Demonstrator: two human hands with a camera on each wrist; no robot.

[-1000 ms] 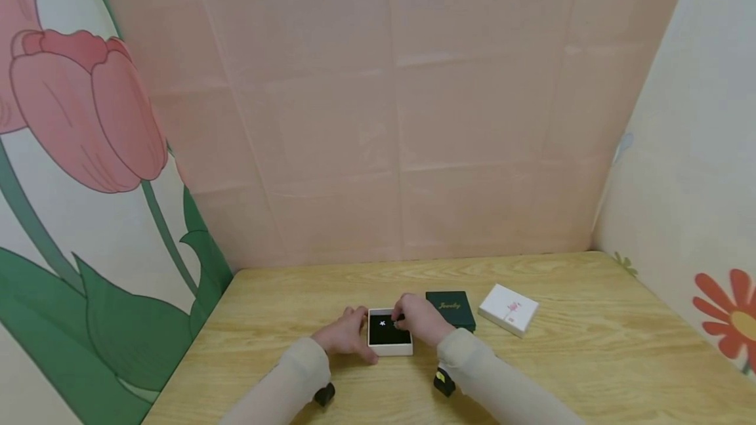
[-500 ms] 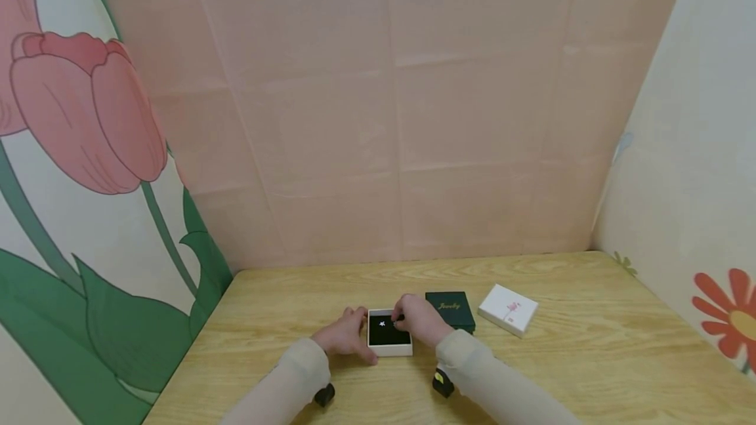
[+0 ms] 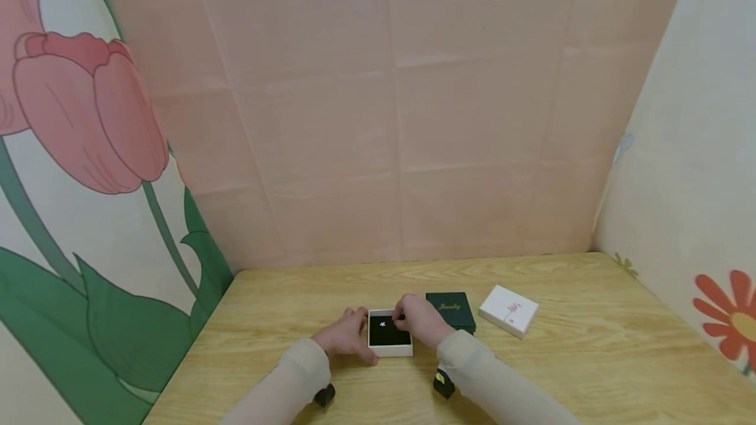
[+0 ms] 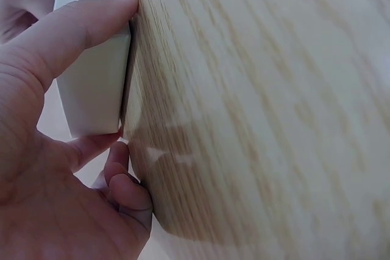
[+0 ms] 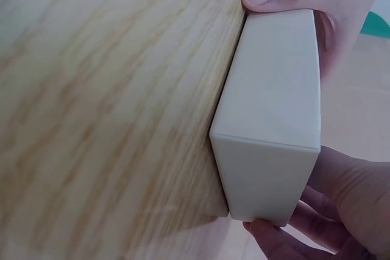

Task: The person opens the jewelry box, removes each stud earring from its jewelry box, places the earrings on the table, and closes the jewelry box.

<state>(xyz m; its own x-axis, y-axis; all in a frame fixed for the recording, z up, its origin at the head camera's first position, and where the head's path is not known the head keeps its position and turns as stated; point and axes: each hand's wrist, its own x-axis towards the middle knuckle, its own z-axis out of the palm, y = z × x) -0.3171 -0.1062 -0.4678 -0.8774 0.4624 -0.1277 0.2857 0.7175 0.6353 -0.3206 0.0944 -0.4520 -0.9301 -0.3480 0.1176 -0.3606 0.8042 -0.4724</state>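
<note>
A small white box (image 3: 391,351) with a black insert (image 3: 386,336) stands on the table in front of me. One silver star-shaped stud earring (image 3: 382,324) sits on the left part of the insert. My left hand (image 3: 347,335) grips the box from the left, its thumb (image 4: 91,22) on the near side and fingers towards the far side. From the right, my right hand (image 3: 422,319) reaches over the box with curled fingers, pinching at the insert; its fingers hide the second small silver piece there. In the right wrist view, one fingertip (image 5: 265,229) touches the box's outer wall.
Just right of the box, a dark green box (image 3: 451,307) with gold "Jewelry" lettering lies partly behind my right hand. Farther right is a white box (image 3: 509,310) with a pink print. A pink sheet (image 3: 390,149) rises behind the wooden table (image 3: 283,294).
The small silver glint at my right fingertips, visible a second ago, is now covered. Both hands and the boxes stay nearly in place.
</note>
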